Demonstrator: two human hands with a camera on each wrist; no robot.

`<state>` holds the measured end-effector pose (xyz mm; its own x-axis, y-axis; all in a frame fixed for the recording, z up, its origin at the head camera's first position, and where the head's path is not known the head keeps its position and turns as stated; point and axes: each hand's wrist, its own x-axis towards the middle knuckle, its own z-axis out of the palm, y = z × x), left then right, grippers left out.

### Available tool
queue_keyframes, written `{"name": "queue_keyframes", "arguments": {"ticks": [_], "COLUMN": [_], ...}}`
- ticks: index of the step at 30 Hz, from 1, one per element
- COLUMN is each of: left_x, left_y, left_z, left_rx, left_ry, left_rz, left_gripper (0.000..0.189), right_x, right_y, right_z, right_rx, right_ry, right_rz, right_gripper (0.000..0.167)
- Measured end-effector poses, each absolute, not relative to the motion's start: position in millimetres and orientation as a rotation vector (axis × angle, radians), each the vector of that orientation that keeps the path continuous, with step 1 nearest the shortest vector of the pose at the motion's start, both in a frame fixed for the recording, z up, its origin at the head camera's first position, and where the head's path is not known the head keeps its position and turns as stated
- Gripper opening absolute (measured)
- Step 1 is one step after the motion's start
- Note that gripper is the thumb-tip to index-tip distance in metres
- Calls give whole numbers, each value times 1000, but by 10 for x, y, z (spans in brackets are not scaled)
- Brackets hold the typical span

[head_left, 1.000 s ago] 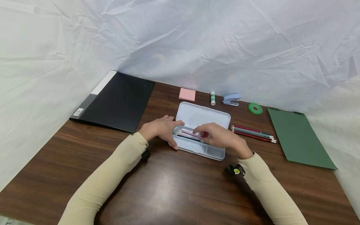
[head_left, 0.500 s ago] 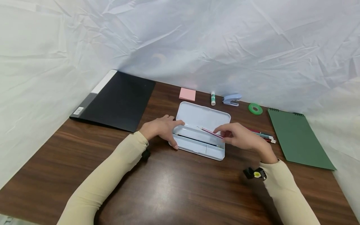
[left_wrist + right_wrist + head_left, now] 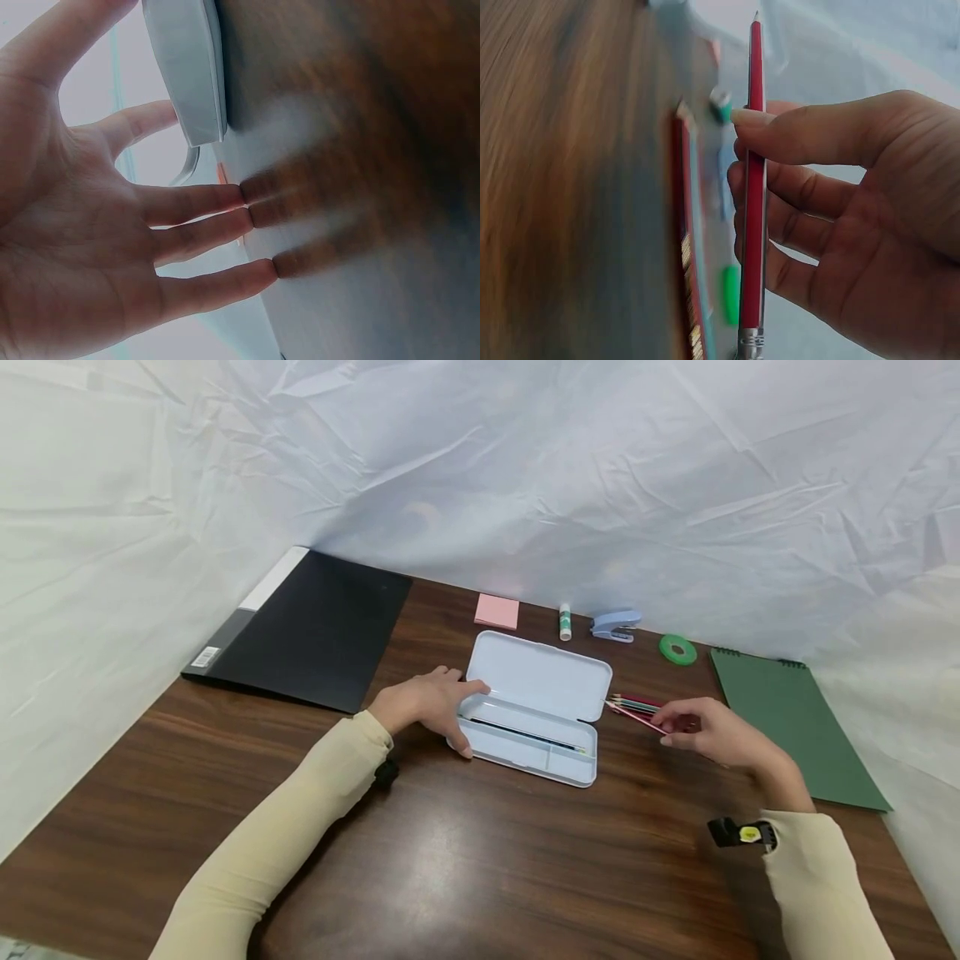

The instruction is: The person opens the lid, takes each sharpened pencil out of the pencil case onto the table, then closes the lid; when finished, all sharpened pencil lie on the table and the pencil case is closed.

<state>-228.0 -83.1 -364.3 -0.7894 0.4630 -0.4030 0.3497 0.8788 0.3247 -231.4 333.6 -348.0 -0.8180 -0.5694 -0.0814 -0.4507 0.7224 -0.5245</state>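
Observation:
A white pencil case (image 3: 536, 672) lies with its lid folded back on the table. My left hand (image 3: 429, 702) rests at its left end, fingers straight and spread; in the left wrist view the index finger touches the end of the case (image 3: 191, 82). A dark pencil (image 3: 517, 732) lies in the tray. My right hand (image 3: 708, 731) pinches a red pencil (image 3: 755, 225) between thumb and fingers, its tip toward the case. The pencil is just above several pencils (image 3: 633, 702) on the table, partly hidden by the hand.
At the back stand or lie pink sticky notes (image 3: 497, 611), a glue stick (image 3: 565, 622), a blue stapler (image 3: 615, 625) and green tape (image 3: 677, 649). A black folder (image 3: 307, 631) is at left, a green spiral notebook (image 3: 798, 727) at right.
My right hand has lifted the red pencil out of the case and carried it right, over to the pencils on the table. My left hand has stayed at the case's left end.

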Motion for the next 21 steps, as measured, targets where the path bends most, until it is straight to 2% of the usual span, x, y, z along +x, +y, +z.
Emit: {"name": "queue_keyframes", "arguments": {"ticks": [11,21], "left_x": [-2249,-2258], "left_y": [-834,-838], "left_z": [-3656,-3627], "left_rx": [573,564], "left_ry": [2565,2568], "left_rz": [341,323], "left_gripper": [99,101], "right_x": [-2447,-2420], "right_y": [3587,3546], "right_z": [-3760,-3713], "right_rx": [-645,-594], "right_ry": [2686,2805], "right_rz": [-615,-440], "right_gripper": [16,21]}}
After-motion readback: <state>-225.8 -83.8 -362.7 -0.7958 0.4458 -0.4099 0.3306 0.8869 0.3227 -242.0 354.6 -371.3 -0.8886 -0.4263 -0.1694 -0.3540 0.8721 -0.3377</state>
